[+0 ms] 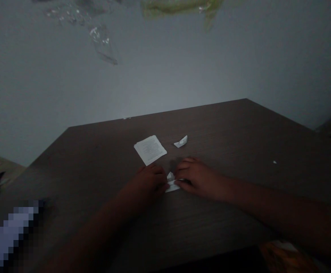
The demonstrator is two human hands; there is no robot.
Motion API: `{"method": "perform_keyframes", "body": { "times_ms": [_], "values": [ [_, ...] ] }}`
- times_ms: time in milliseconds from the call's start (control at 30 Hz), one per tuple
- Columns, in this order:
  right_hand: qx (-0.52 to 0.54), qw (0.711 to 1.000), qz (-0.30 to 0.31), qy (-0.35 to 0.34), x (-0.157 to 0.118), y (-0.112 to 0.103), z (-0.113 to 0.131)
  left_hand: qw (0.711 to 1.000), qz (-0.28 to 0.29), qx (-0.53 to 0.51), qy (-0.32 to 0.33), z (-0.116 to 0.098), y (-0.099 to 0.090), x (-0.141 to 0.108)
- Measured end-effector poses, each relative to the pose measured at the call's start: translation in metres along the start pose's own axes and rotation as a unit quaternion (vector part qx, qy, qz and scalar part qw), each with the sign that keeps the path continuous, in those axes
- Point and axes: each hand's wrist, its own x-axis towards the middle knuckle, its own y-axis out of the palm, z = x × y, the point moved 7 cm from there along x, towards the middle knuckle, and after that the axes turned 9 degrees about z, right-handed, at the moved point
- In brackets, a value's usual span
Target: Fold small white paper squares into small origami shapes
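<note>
A small piece of folded white paper (pixel 173 186) lies on the brown table between my hands, with a pointed part standing up at its far side. My left hand (pixel 152 182) closes on its left end, thumb on the paper and fingers curled. From the right, my right hand (pixel 195 176) grips the other end between thumb and fingers. Beyond my hands sits a small folded paper boat (pixel 181 141). To its left is a stack of square printed paper sheets (pixel 150 149). The finger undersides are hidden in the dim light.
The wooden table (pixel 225 136) stands against a grey wall (pixel 165 76). A tiny white paper scrap (pixel 275 162) lies at the right. A pixelated bright object (pixel 11 231) is at the lower left. Clear plastic (pixel 99 36) and a yellow item (pixel 179 8) hang on the wall.
</note>
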Motion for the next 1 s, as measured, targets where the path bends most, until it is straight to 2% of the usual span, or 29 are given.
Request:
{"method": "perform_keyframes", "body": {
  "times_ms": [133, 333, 500, 633, 733, 833, 1000],
  "values": [
    [0.049, 0.999, -0.018, 0.009, 0.002, 0.001, -0.012, 0.998, -0.013, -0.052, -0.015, 0.000, -0.005, 0.002],
    [0.067, 0.997, -0.030, 0.039, 0.004, 0.003, -0.019, 0.995, -0.016, -0.078, -0.061, 0.002, -0.004, 0.004],
    [0.060, 0.996, -0.034, 0.054, 0.005, 0.007, -0.024, 0.990, -0.043, -0.102, -0.088, 0.003, -0.004, 0.005],
    [0.026, 0.996, -0.079, 0.042, 0.006, 0.010, -0.026, 0.984, -0.054, -0.111, -0.125, 0.007, -0.002, 0.006],
    [-0.026, 0.989, -0.145, 0.029, 0.001, 0.005, -0.019, 0.978, -0.087, -0.123, -0.145, 0.008, -0.007, 0.004],
    [-0.094, 0.977, -0.193, -0.007, -0.007, 0.000, -0.001, 0.973, -0.108, -0.132, -0.156, 0.009, -0.010, 0.003],
    [-0.148, 0.976, -0.144, -0.066, -0.009, 0.017, 0.023, 0.971, -0.110, -0.138, -0.160, 0.013, -0.008, 0.006]
  ]
}}
